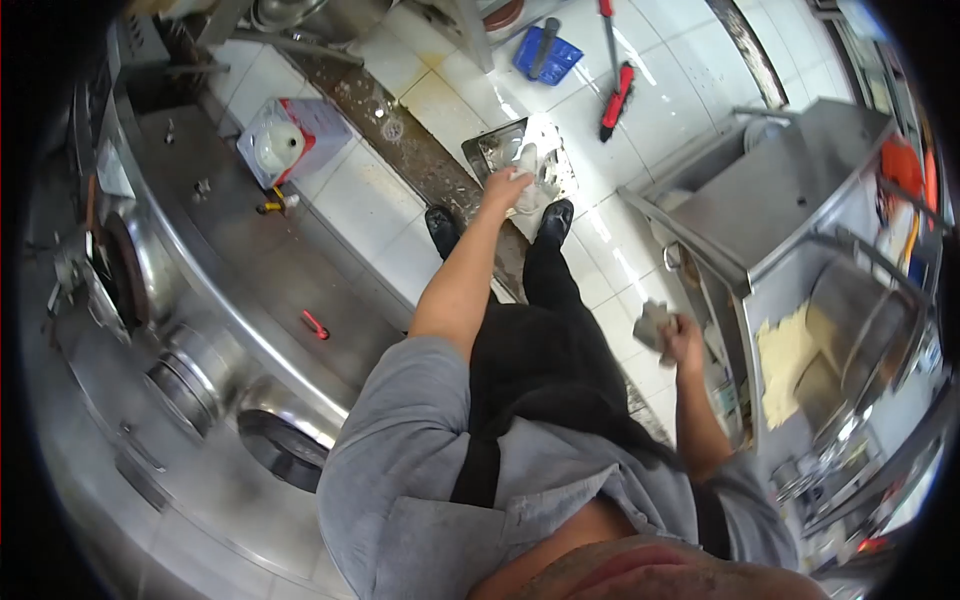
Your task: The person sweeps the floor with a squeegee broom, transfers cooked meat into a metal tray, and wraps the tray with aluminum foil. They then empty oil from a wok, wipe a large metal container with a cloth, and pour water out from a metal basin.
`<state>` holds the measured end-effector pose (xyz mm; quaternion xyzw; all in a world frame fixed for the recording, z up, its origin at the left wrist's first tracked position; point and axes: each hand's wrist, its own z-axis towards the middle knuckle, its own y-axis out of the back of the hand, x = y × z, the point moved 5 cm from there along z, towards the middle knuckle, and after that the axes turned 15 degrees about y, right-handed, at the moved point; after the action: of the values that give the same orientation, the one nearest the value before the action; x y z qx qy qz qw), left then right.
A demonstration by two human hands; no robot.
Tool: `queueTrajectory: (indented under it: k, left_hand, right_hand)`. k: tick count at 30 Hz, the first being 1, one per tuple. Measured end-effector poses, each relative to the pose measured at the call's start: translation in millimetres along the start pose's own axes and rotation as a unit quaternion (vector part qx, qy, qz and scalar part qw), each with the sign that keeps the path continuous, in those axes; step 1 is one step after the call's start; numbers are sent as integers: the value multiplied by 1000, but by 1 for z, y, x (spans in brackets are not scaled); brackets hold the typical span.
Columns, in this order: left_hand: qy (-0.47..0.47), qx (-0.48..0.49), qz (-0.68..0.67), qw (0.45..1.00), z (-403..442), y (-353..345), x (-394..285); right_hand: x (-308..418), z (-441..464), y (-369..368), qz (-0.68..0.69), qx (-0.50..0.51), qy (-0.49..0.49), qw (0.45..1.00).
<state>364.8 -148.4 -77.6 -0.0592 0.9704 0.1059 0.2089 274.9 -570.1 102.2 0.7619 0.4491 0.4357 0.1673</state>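
Note:
My left hand (506,188) reaches down in front of me, its fingers closed on a crumpled whitish cloth (540,192). The cloth hangs over a shiny rectangular metal tray (487,150) lying on the floor just beyond my shoes; whether it touches the tray I cannot tell. Out to my right side, my right hand (684,341) grips a folded grey cloth (653,326).
A steel stove counter (240,250) with pans runs along my left. Beside it stands a white and red container (310,140). A blue dustpan (548,55) and a red brush (617,105) lie ahead. Steel shelving (790,180) is at my right.

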Motion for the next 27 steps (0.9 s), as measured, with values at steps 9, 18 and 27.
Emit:
queueTrajectory:
  k: [9, 18, 27]
  left_hand:
    - [14, 431, -280, 858, -206, 45, -89]
    - [-113, 429, -107, 890, -290, -5, -153]
    - [-180, 365, -83, 910, -337, 79, -156]
  right_hand:
    - [142, -7, 31, 220, -258, 108, 934]
    - [220, -94, 81, 427, -404, 113, 801]
    - [372, -87, 82, 203, -415, 437, 772]
